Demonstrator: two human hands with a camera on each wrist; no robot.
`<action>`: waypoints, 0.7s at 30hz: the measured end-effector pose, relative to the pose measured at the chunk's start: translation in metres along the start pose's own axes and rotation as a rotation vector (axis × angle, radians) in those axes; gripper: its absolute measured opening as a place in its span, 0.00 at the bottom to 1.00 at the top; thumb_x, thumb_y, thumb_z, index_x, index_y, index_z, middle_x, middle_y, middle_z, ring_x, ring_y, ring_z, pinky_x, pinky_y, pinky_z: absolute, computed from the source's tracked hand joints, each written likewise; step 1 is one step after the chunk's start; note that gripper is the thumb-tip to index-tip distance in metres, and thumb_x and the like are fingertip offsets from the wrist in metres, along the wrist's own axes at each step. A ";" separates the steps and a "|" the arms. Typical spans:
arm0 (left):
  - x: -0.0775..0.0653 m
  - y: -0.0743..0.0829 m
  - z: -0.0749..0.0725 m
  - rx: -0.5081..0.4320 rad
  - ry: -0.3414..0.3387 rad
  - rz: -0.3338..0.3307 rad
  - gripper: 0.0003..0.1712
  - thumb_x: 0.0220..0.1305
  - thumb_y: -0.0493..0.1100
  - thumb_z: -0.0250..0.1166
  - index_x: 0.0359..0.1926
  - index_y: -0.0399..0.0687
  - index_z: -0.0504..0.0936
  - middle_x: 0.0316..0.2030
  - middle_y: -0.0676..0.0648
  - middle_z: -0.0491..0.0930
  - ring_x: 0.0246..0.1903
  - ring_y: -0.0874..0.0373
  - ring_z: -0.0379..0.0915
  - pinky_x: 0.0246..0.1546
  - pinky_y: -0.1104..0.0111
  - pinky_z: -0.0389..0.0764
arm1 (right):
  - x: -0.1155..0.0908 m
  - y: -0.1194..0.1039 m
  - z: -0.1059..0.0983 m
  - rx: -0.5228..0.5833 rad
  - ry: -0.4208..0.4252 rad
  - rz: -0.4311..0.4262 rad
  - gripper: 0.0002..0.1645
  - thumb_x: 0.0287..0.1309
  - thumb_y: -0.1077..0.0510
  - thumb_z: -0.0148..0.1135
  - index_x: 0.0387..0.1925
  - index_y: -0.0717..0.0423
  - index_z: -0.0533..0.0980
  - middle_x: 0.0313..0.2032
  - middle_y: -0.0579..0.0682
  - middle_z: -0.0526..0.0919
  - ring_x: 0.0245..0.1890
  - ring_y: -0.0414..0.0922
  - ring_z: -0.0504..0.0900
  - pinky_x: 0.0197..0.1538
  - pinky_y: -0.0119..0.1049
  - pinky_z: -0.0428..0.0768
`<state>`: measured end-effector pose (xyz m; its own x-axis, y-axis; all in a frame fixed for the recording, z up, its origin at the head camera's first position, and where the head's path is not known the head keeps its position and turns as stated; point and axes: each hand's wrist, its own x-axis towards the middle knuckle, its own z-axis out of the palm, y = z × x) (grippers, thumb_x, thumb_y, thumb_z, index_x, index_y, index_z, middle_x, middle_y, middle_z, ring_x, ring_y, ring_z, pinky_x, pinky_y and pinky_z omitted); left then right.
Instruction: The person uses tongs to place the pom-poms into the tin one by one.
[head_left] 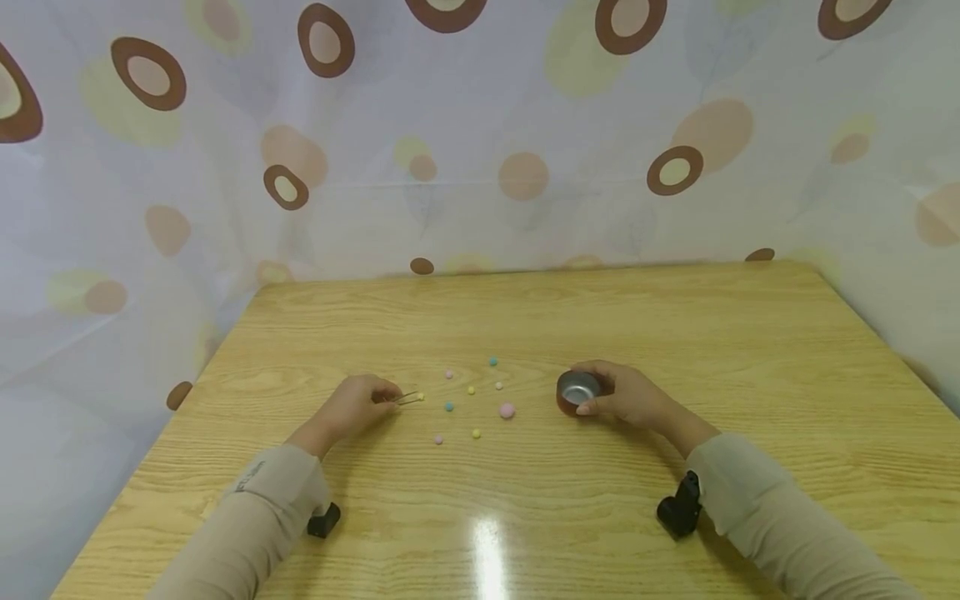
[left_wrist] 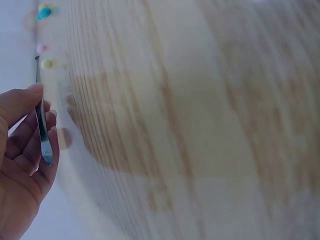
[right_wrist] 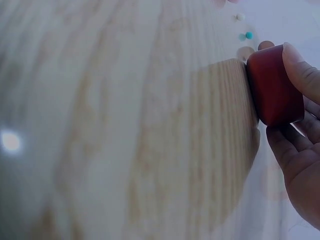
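Observation:
My left hand (head_left: 362,404) pinches a pair of metal tweezers (left_wrist: 42,127) between thumb and fingers. The tweezers' tips point right, and a small yellow ball (head_left: 421,397) sits right at them in the head view. On the right, my right hand (head_left: 626,396) grips a small round bowl (head_left: 578,388) by its side, thumb at the near rim. Its inside is silvery grey; the outer wall (right_wrist: 276,87) shows dark red in the right wrist view. No balls show inside the bowl.
Between the hands, several small balls lie scattered on the wooden table (head_left: 555,517), among them a larger pink ball (head_left: 507,411), a blue ball (head_left: 449,407) and a yellow ball (head_left: 476,433). A patterned curtain (head_left: 480,225) stands behind the table.

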<state>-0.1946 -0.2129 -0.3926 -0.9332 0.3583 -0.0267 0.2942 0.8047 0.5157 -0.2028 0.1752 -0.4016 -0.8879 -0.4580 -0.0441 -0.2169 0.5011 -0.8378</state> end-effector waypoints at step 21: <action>0.002 0.002 0.001 0.046 -0.009 0.014 0.09 0.54 0.36 0.60 0.38 0.40 0.79 0.33 0.49 0.77 0.32 0.58 0.71 0.34 0.65 0.73 | -0.001 -0.002 0.000 -0.016 0.006 -0.001 0.39 0.41 0.53 0.66 0.55 0.64 0.63 0.52 0.61 0.68 0.51 0.56 0.67 0.51 0.49 0.64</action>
<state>-0.1955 -0.2104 -0.3929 -0.9271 0.3739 -0.0277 0.3166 0.8203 0.4764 -0.2016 0.1750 -0.3995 -0.8900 -0.4543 -0.0400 -0.2241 0.5121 -0.8292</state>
